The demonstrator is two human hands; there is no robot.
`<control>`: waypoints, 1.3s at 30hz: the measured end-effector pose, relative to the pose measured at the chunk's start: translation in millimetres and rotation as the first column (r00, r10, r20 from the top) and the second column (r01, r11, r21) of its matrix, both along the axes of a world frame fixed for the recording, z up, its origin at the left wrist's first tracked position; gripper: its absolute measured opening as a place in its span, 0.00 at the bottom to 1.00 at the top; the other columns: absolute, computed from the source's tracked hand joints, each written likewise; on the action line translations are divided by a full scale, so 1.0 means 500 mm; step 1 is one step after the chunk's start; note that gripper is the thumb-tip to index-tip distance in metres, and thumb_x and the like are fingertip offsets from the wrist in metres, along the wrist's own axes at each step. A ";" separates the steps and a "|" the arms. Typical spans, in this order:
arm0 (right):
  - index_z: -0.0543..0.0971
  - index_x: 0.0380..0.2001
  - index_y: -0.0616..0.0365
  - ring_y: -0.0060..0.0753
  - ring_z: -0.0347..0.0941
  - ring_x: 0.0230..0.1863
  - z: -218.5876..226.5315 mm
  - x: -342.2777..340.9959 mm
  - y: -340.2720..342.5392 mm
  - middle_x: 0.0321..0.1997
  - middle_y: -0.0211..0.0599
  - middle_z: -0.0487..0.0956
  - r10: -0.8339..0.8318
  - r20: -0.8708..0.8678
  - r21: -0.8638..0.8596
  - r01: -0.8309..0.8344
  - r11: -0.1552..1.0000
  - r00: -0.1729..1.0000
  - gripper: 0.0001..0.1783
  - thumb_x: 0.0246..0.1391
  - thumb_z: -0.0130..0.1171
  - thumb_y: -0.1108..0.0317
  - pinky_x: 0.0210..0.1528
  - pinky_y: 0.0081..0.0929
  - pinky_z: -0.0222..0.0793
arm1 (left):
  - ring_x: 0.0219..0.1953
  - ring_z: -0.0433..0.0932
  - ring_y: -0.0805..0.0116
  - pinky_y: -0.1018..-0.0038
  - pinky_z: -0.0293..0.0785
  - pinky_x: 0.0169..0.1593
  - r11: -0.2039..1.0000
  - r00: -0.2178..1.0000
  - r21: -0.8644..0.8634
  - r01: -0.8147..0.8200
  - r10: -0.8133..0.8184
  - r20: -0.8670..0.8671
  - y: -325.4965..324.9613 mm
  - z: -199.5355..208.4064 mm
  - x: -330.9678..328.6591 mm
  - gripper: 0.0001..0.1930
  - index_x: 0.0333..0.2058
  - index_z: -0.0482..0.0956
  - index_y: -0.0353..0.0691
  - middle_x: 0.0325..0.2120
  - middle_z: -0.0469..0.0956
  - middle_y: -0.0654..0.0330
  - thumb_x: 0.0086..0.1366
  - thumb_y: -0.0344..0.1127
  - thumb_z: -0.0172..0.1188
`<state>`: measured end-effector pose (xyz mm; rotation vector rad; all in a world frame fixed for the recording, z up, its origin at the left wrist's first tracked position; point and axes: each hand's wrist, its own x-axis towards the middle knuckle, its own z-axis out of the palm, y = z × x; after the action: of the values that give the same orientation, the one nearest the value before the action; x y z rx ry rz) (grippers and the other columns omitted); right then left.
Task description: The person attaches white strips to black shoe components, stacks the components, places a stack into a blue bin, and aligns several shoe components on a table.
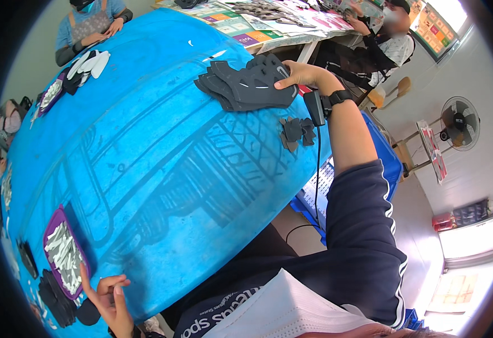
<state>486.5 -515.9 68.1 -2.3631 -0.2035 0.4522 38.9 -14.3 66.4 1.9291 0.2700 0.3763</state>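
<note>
Tabletop (pixel 139 70): cutouts (pixel 246 87) (fabric, perhaps) in right hand (pixel 307 74)

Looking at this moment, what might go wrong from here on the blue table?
The dark stack has uneven, fanned layers and the right hand grips one end, so the pieces might slide apart.

The cable hanging from the wrist device passes close to small dark scraps near the table edge and might knock some off.

The left hand is at the purple tray; a bump could disturb its loose pale strips.
</note>
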 end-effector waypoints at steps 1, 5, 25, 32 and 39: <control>0.64 0.63 0.66 0.39 0.68 0.61 -0.001 -0.001 0.000 0.58 0.45 0.75 0.057 -0.042 0.064 -0.054 0.997 0.998 0.63 0.27 0.81 0.42 0.62 0.31 0.61 | 0.34 0.74 0.71 0.73 0.72 0.46 1.000 1.000 -0.003 0.000 0.000 -0.005 0.002 -0.001 0.001 0.37 0.72 0.43 0.41 0.33 0.78 0.58 0.70 0.33 0.54; 0.61 0.65 0.66 0.41 0.67 0.62 -0.013 0.002 -0.003 0.60 0.48 0.73 0.054 -0.083 0.077 -0.048 0.996 0.995 0.66 0.26 0.81 0.42 0.62 0.33 0.62 | 0.34 0.75 0.71 0.73 0.71 0.46 1.000 1.000 -0.015 0.008 -0.008 -0.013 0.007 -0.003 0.000 0.37 0.72 0.43 0.41 0.33 0.78 0.57 0.70 0.34 0.54; 0.75 0.51 0.63 0.30 0.76 0.47 0.024 -0.059 0.023 0.45 0.36 0.81 0.042 0.079 0.216 -0.059 0.975 0.996 0.41 0.31 0.81 0.63 0.53 0.26 0.70 | 0.34 0.75 0.70 0.72 0.73 0.45 0.997 0.996 -0.013 0.078 -0.078 0.047 0.000 -0.010 0.004 0.37 0.71 0.42 0.38 0.33 0.78 0.56 0.70 0.31 0.52; 0.72 0.56 0.62 0.25 0.75 0.47 0.045 -0.093 0.060 0.47 0.32 0.80 0.139 0.141 0.313 -0.177 0.933 0.980 0.42 0.35 0.78 0.69 0.54 0.24 0.70 | 0.34 0.77 0.67 0.71 0.74 0.45 0.993 0.994 -0.055 0.101 -0.098 0.052 -0.039 0.022 0.000 0.40 0.70 0.42 0.35 0.33 0.79 0.53 0.67 0.29 0.56; 0.76 0.50 0.61 0.25 0.76 0.44 0.061 -0.231 0.189 0.41 0.33 0.81 0.196 0.310 0.283 -0.287 0.915 0.930 0.36 0.35 0.79 0.63 0.48 0.26 0.71 | 0.59 0.70 0.46 0.59 0.62 0.63 0.618 0.809 0.590 0.520 -0.578 -0.107 -0.083 0.128 0.101 0.44 0.67 0.55 0.29 0.57 0.70 0.40 0.57 0.38 0.69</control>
<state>371.2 -421.6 98.7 -2.0722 -0.6598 0.1814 89.6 -55.8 130.6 2.4784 -0.5904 0.1311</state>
